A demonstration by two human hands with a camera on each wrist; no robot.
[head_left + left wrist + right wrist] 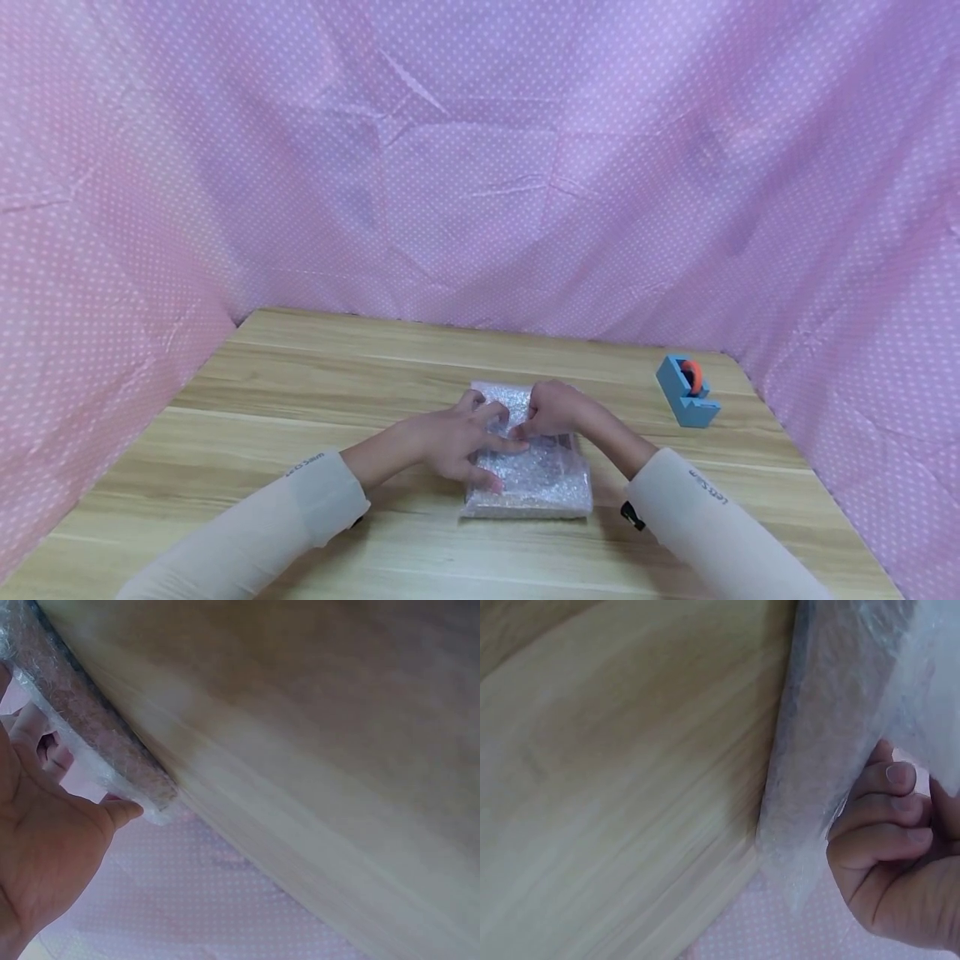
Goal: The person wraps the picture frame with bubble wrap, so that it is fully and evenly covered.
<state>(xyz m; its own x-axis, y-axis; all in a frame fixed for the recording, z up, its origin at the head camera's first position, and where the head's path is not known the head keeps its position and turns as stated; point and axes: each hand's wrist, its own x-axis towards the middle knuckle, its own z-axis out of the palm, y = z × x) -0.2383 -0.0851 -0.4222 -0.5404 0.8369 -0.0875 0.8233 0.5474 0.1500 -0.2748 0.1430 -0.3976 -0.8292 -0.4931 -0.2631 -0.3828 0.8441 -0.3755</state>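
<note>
A flat package in clear bubble wrap (534,492) lies on the wooden table in front of me. Spread over its left side, my left hand (459,440) rests on the wrap with fingers and thumb apart. My right hand (557,407) is at the package's upper right, its fingers curled, thumb and forefinger at the wrap near the middle. In the right wrist view the curled fingers (881,844) show beside the raised edge of the wrap (832,742). The left wrist view shows the left thumb (124,810) against the near edge of the bubble wrap (90,731).
A blue tape dispenser (686,400) with an orange core stands at the right of the table (300,375). Pink polka-dot cloth (480,192) hangs around the back and sides.
</note>
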